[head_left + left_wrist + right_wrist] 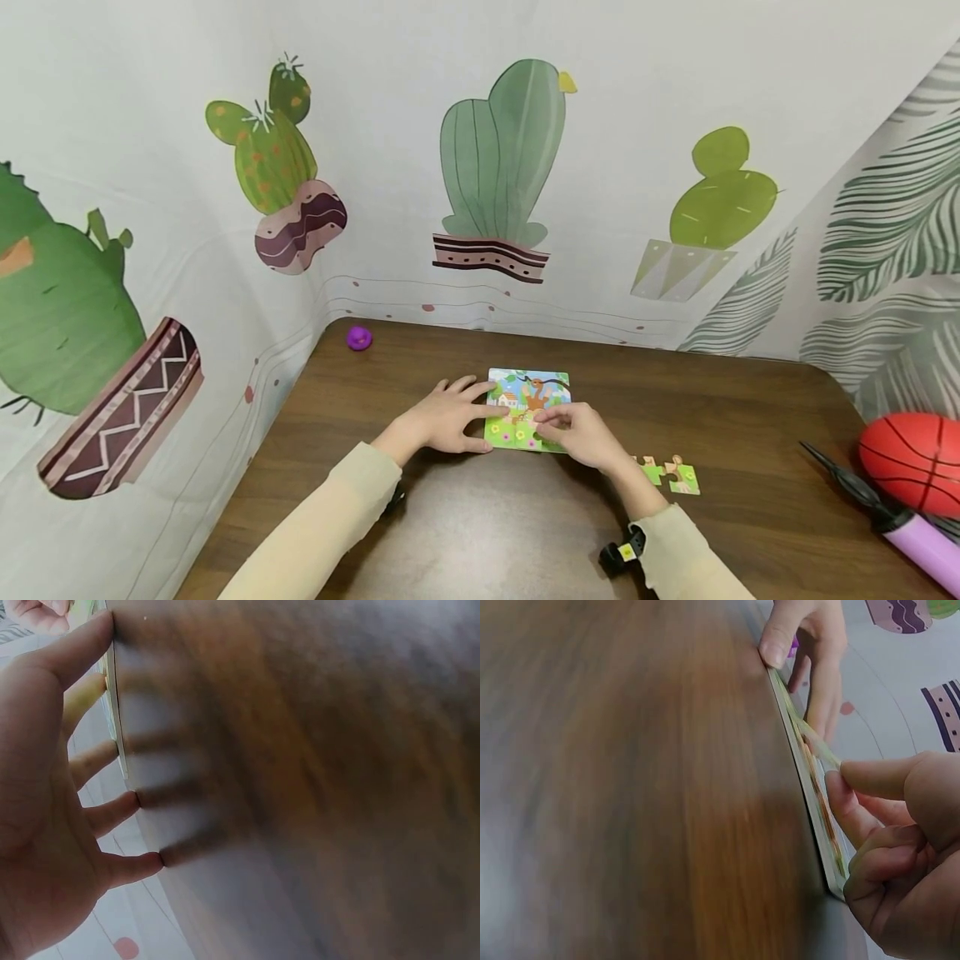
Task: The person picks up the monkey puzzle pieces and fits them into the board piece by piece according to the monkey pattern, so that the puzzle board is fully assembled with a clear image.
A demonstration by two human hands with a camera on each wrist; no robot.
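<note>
the puzzle board (528,398) lies on the table (465,521), a puzzle piece (823,751) tilted above it, pinched between the right hand's (583,435) thumb and finger; the left hand (450,417), fingers spread apart, touches the board's left side.

A puzzle board (523,400) is borne by the brown wood-grained surface (465,533); around it are set a small purple object (359,337) at ten o'clock, loose pieces (684,477) towards four, a red ball (915,460) at three.
</note>
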